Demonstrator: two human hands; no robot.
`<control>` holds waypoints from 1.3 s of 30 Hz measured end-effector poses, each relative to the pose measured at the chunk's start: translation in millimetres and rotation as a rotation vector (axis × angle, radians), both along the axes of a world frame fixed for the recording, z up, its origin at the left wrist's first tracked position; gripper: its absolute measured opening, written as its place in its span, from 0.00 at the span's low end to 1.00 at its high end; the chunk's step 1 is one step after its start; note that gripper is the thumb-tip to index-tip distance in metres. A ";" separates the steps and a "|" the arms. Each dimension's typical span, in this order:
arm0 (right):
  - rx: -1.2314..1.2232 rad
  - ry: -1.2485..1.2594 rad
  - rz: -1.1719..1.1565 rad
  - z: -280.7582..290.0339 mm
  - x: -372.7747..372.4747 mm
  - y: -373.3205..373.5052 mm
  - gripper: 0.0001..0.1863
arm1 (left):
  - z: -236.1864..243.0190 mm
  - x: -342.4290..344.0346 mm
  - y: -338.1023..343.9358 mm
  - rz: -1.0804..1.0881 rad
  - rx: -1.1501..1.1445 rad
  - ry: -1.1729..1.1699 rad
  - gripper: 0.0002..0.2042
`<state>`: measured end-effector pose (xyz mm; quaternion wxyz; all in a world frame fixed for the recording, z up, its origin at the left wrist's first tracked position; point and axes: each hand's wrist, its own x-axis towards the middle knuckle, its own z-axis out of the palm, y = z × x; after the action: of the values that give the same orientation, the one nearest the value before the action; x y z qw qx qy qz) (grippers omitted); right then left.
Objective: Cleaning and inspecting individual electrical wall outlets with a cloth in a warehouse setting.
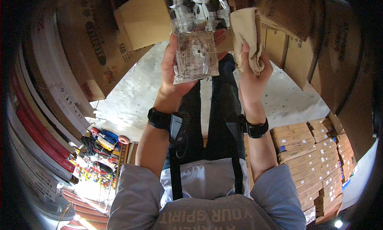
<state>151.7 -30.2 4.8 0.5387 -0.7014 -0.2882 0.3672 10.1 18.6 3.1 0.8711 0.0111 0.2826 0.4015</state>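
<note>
My left hand grips a clear plastic package at upper middle; its contents look pale, with small dark bits too small to name. Just beyond it more clear packages lie in an open cardboard box. My right hand, to the right of the package, is closed on a folded beige cloth. Both wrists wear black strapped devices.
Cardboard cartons stand at upper left and upper right. Long white and red packages line the left side. Coloured coiled cables are at lower left, stacked cartons at lower right. Pale speckled floor shows around my legs.
</note>
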 end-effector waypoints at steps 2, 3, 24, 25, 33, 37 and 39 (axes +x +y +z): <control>-0.006 -0.062 0.038 -3.4 5.9 -2.5 0.15 | -1.6 1.8 -0.2 -0.011 -0.028 0.033 0.35; -0.008 -0.092 0.057 -5.6 8.4 -3.7 0.15 | -1.9 3.4 -0.3 -0.013 -0.025 0.029 0.35; -0.119 -0.147 0.106 -9.0 32.4 -2.9 0.14 | 2.9 20.4 2.3 -0.061 0.004 0.100 0.36; -0.116 -0.154 0.106 -9.3 32.9 -2.6 0.14 | 3.7 21.8 3.1 -0.074 0.026 0.122 0.37; -0.112 -0.165 0.091 -10.9 34.9 -0.7 0.14 | 1.8 23.8 6.5 -0.115 0.061 0.189 0.39; -0.108 -0.177 0.098 -11.5 35.2 0.7 0.14 | 1.5 24.2 9.3 -0.123 0.077 0.190 0.40; -0.121 -0.161 0.101 -14.0 36.7 0.6 0.14 | 1.1 25.1 10.3 -0.118 0.071 0.183 0.40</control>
<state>188.4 -29.6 -9.2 0.4513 -0.7442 -0.3430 0.3532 35.1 28.9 4.2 0.8630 0.0949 0.3453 0.3564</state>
